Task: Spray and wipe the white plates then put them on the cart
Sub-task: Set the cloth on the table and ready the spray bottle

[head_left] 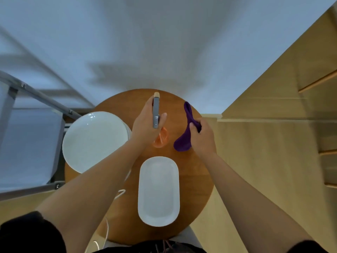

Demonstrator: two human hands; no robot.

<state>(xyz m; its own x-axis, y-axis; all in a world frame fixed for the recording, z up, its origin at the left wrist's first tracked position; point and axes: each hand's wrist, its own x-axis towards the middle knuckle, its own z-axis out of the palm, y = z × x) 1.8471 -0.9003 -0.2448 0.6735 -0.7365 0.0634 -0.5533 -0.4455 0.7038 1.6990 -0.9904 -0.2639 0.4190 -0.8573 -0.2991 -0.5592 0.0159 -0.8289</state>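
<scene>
- Your left hand (145, 123) has its grip curled around the spray bottle (156, 114), which has a grey head, a tan nozzle tip and an orange body below the hand. Turn the nozzle down toward the oval plate (158, 190) before you press, because now it points away from you, over the far edge of the bench (197, 170).
- Your right hand (202, 137) pinches the purple cloth (184, 136) between thumb and fingers; the cloth hangs loose. I would bunch it into a pad first, so it wipes with a flat face.
- The oval plate lies flat on the round wooden bench, nearest to you, between your two forearms. It looks white, smooth and without visible dirt.
- The round plate (94, 141) sits at the left, on top of another white piece, and reaches over the bench edge. Be careful not to push it with your left arm.
- The cart (36, 143) stands just beside the bench at the left.
</scene>
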